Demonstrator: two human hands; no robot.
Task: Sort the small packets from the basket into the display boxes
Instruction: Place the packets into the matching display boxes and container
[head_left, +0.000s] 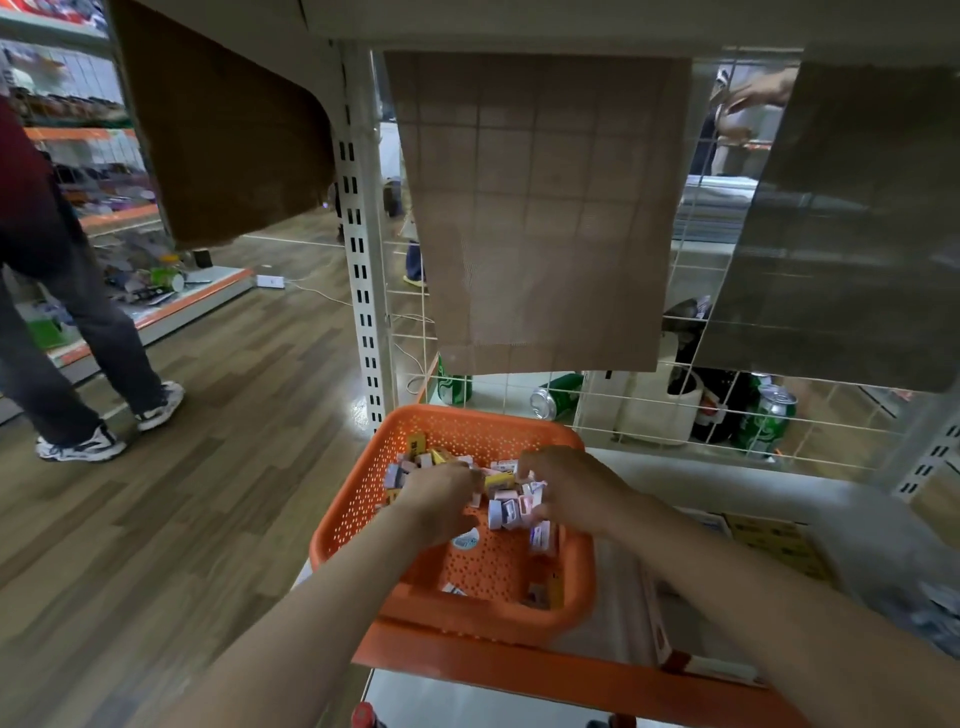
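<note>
The wood floor (208, 493) fills your left side, and another person (62, 291) in dark trousers and sneakers stands on it, well apart from you. In front of you is the white shelf (675, 499) with a wire grid behind it. A brown cardboard sheet (540, 208) hangs against that grid.

The orange basket (467, 415) sits at the left end of the shelf, by the slotted upright post (363, 270). Both of your forearms reach into it. Your left hand (441, 501) is knuckles-up in the middle of the basket, its fingers bent down into the pile. Your right hand (571, 488) is just beside it, its fingers curled over the far side of the same pile. Each grip is narrow, but the backs of your hands hide whether either actually holds anything.

A yellowish carton (779, 543) lies on the shelf to the right of the basket, too blurred to read. Green cans (766, 423) stand and lie behind the grid. The small packets (506, 512), pink-white and yellow, are heaped in the far half of the basket, between and under your fingers. A few loose ones lie near the front wall.
</note>
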